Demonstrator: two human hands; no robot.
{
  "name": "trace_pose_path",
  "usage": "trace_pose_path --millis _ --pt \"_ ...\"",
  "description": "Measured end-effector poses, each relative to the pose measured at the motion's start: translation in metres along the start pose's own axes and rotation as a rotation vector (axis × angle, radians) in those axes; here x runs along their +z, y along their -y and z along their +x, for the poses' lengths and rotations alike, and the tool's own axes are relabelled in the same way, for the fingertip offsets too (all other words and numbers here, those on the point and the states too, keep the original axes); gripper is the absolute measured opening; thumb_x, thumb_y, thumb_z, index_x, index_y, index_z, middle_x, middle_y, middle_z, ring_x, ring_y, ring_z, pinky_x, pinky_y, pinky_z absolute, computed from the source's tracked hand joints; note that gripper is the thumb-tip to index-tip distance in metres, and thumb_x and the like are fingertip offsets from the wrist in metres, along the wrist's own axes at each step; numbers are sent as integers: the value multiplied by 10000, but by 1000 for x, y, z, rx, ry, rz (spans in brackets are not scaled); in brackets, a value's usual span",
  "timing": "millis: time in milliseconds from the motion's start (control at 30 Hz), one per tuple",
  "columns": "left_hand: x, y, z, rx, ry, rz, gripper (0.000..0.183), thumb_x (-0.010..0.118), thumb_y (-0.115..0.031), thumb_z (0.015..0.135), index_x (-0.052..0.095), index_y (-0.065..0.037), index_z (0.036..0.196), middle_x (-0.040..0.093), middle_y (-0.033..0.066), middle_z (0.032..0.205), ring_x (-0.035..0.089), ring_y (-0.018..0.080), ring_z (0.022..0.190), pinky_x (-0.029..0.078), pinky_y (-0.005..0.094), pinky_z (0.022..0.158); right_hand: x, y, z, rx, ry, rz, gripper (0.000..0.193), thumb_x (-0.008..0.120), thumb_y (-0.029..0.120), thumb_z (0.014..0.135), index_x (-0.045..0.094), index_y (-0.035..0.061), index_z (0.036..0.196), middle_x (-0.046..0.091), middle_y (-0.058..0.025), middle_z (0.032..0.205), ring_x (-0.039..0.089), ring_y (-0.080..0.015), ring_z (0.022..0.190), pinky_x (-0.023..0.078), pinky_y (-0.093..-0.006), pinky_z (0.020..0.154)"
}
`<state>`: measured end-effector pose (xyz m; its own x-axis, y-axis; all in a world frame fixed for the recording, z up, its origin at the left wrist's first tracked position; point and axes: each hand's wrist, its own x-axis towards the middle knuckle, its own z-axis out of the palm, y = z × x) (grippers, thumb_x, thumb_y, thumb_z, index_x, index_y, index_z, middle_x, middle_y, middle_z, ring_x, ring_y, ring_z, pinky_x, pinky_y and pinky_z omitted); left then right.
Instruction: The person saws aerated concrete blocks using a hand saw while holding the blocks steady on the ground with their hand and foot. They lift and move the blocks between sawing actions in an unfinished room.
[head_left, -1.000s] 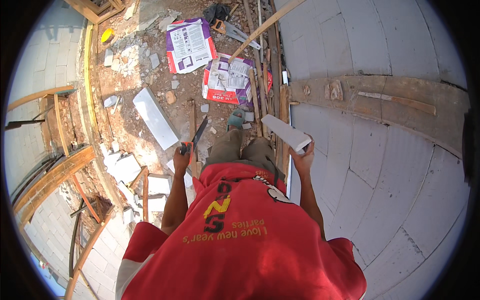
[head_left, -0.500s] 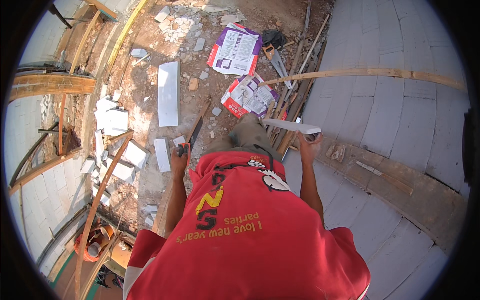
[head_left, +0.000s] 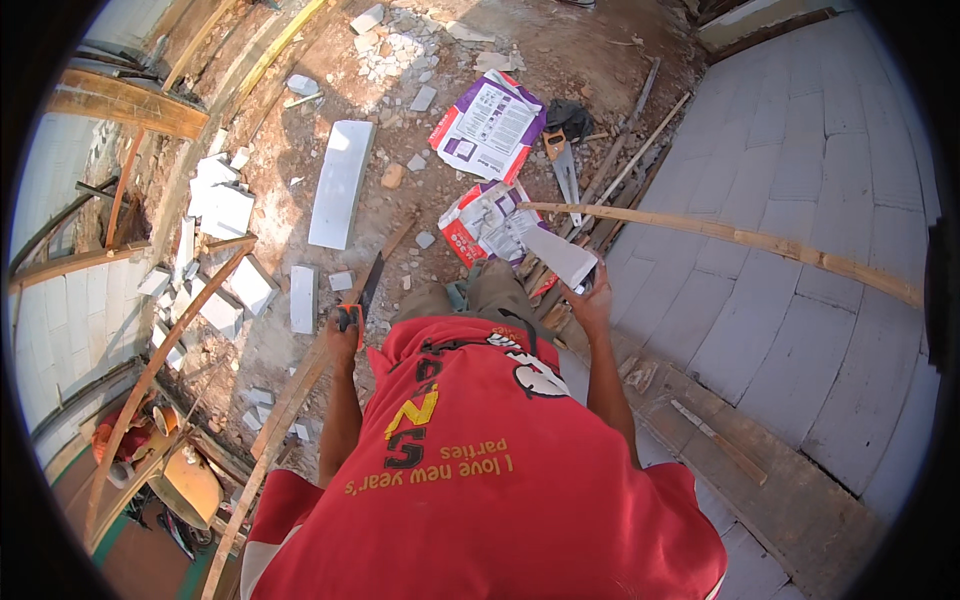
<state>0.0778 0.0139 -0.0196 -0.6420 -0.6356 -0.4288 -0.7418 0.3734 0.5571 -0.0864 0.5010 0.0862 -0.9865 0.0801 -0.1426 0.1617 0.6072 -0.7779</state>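
My left hand is closed round the orange-and-black handle of a handsaw, whose dark blade points up and away over the ground. In my right hand is a pale, flat piece of lightweight block, gripped at its near end. The block slants away to the left, close above a torn red, white and purple bag. My right fingers are partly hidden behind the block.
A long white block and a shorter one lie left of centre. Cut blocks are heaped farther left. A second handsaw rests near another bag. A wooden pole crosses toward the block wall. Another person is at lower left.
My right hand has moved left with the block, which has turned from edge-on to show its broad face. My left hand has shifted slightly left and nearer with the saw. The whole view has turned somewhat.
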Motion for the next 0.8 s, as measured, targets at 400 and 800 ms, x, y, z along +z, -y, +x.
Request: trace_pose_path --millis 400,800 --pt "29 -52 -33 -204 -74 -130 466 597 -157 741 604 25 1170 640 257 1132 629 396 1055 471 445 923 -45 7 55 -176 421 -58 840 753 -27 676 423 130 1432 466 -146 1471 463 -348 1349 398 -401 1133" --pt "43 -103 -45 -180 -282 -49 445 584 -210 777 593 -10 1175 655 293 1069 627 474 1015 485 515 891 -46 11 125 -180 354 -12 767 785 71 696 466 56 1393 618 -197 1225 605 -344 1142 469 -411 981"
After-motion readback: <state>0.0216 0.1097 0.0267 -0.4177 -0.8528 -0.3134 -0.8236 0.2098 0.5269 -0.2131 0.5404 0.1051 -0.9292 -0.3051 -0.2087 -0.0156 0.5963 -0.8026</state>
